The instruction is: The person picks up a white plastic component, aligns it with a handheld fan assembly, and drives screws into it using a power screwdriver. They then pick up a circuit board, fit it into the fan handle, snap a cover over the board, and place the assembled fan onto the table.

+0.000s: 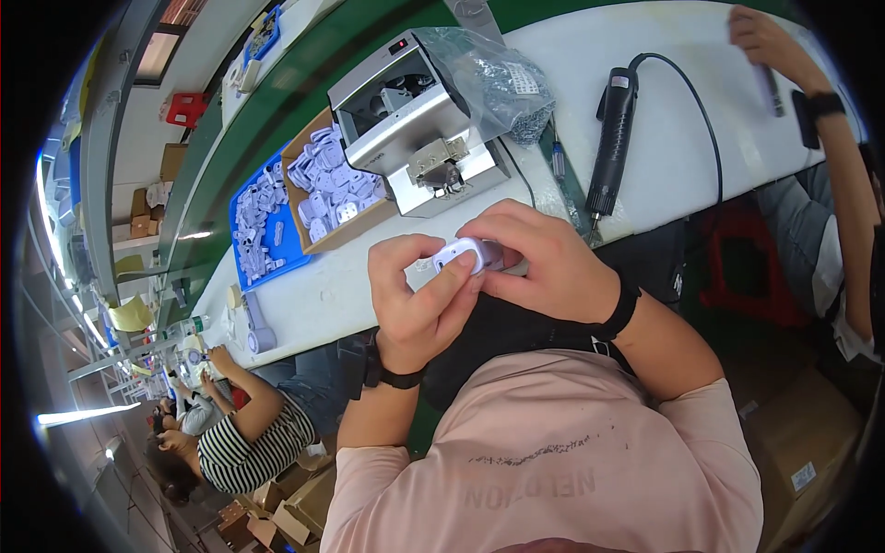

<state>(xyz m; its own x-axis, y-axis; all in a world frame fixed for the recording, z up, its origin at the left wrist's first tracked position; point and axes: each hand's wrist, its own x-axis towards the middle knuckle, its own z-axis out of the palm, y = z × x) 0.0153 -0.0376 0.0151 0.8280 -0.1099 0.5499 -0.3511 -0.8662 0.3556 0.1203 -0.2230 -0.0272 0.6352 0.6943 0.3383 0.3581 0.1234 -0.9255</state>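
Beyond the casing [454,251], a bag [487,76] bears a printed label [523,80].

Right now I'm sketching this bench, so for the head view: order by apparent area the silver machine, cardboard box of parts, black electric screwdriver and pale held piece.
Largest to smallest:
Silver machine
Cardboard box
Electric screwdriver
Pale held piece, partly covered; nearer the camera, so true size unsure.

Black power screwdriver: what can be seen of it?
The black power screwdriver has a ribbed, plastic-looking body, a pale label near its rear and a metallic bit at its front. A dark cord curves from the rear. Unheld, it appears to lie on the white table, bit toward the near edge.
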